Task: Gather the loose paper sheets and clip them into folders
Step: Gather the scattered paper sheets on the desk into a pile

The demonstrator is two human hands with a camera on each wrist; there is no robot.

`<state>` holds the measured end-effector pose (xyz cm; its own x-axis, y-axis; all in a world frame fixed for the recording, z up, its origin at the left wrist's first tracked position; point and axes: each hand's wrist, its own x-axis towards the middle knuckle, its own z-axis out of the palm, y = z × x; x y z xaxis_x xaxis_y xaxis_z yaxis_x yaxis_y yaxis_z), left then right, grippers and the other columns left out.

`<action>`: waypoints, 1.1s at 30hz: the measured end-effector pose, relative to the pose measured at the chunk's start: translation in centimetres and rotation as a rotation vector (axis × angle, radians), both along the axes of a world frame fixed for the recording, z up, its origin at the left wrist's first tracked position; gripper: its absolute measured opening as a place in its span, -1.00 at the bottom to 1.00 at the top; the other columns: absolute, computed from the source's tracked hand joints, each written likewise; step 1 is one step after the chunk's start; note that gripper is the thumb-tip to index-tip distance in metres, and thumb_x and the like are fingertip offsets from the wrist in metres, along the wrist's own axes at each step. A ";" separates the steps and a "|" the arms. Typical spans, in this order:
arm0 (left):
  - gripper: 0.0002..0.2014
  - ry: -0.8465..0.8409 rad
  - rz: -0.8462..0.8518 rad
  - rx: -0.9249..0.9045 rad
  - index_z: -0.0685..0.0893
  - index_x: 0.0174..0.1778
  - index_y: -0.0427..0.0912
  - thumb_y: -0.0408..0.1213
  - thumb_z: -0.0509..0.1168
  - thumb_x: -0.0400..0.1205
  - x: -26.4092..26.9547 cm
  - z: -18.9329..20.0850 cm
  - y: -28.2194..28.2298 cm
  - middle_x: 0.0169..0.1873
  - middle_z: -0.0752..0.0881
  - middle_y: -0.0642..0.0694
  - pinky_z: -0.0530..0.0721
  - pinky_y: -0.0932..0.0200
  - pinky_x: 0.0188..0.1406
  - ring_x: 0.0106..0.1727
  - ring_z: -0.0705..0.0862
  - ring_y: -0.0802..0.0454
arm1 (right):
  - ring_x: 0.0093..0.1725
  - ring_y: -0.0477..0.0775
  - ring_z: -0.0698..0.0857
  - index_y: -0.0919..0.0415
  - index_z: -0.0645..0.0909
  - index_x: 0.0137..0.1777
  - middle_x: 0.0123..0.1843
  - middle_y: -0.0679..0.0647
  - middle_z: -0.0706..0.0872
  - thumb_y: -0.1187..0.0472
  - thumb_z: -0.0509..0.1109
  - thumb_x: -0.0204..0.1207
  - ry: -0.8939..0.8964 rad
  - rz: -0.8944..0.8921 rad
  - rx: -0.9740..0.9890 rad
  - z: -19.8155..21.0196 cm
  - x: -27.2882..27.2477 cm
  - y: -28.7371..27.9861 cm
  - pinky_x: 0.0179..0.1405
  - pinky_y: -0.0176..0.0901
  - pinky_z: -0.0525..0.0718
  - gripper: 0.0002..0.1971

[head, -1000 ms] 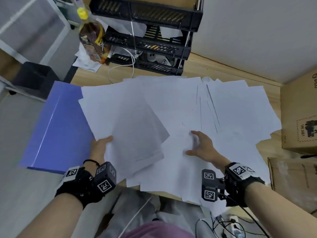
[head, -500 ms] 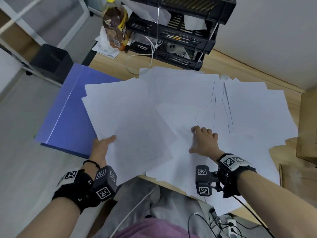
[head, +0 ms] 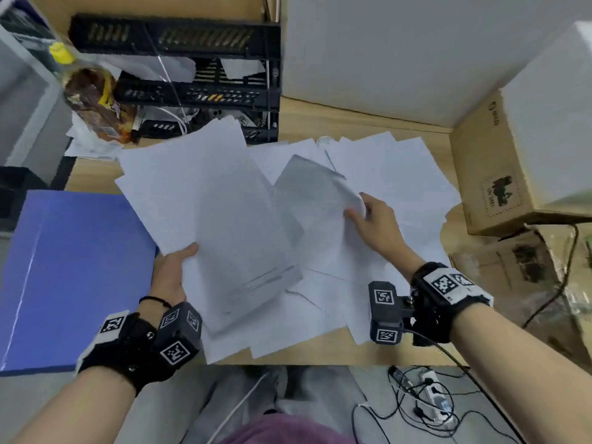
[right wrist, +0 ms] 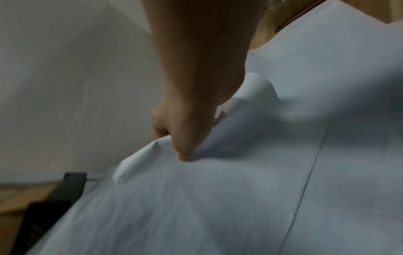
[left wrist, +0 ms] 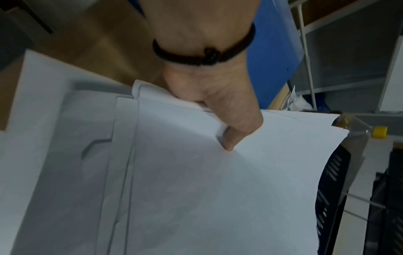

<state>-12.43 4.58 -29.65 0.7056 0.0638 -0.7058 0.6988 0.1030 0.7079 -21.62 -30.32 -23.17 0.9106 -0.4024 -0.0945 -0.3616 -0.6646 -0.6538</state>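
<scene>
Many white paper sheets (head: 394, 174) lie spread over the wooden desk (head: 320, 123). My left hand (head: 174, 267) grips a gathered stack of sheets (head: 205, 200) by its near left edge, thumb on top; the left wrist view shows the stack (left wrist: 218, 181) pinched under the thumb. My right hand (head: 368, 216) pinches the edge of another sheet (head: 307, 187) and lifts it off the pile; the right wrist view shows that sheet (right wrist: 218, 189) curling at the fingertips. A closed blue folder (head: 70, 270) lies at the desk's left, overhanging the edge.
A black tiered paper tray (head: 198, 72) stands at the back, with a bottle (head: 93, 100) to its left. Cardboard boxes (head: 506, 174) sit on the right. Cables and a power strip (head: 432, 398) lie on the floor below the desk's front edge.
My right hand went from pressing flat on the spread sheets to pinching and lifting one sheet's edge. The left hand's stack has risen and tilted toward the back.
</scene>
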 end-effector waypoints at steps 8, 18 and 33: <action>-0.45 -0.047 -0.026 0.117 0.51 0.43 -0.24 -0.30 0.46 0.51 0.6 -0.7 -3.7 0.24 0.67 -0.10 0.61 0.02 0.22 0.24 0.64 -0.14 | -0.23 -0.13 0.64 0.15 0.59 -0.06 -0.22 -0.10 0.68 0.22 0.36 0.56 -0.282 -0.481 0.369 3.6 0.8 -3.7 -0.24 -0.23 0.58 -0.97; -0.63 0.034 -0.270 0.267 0.49 0.35 -0.40 -0.50 0.30 0.62 -0.3 -0.6 -2.7 0.16 0.63 -0.26 0.54 0.04 0.10 0.09 0.59 -0.18 | -0.21 -0.08 0.66 0.13 0.61 -0.02 -0.18 -0.03 0.68 0.23 0.38 0.54 -0.526 -0.368 0.572 10.9 6.8 -0.7 -0.19 -0.19 0.65 -0.94; -0.74 0.032 -0.432 0.193 0.57 0.16 -0.26 -0.33 0.41 0.59 -1.1 0.6 -0.5 0.03 0.68 -0.10 0.59 0.14 -0.04 -0.05 0.66 -0.09 | 0.00 0.18 0.77 0.26 0.60 0.29 0.09 0.14 0.78 0.20 0.44 0.47 -0.191 -0.829 1.098 3.8 4.8 -0.3 -0.02 0.04 0.75 -0.61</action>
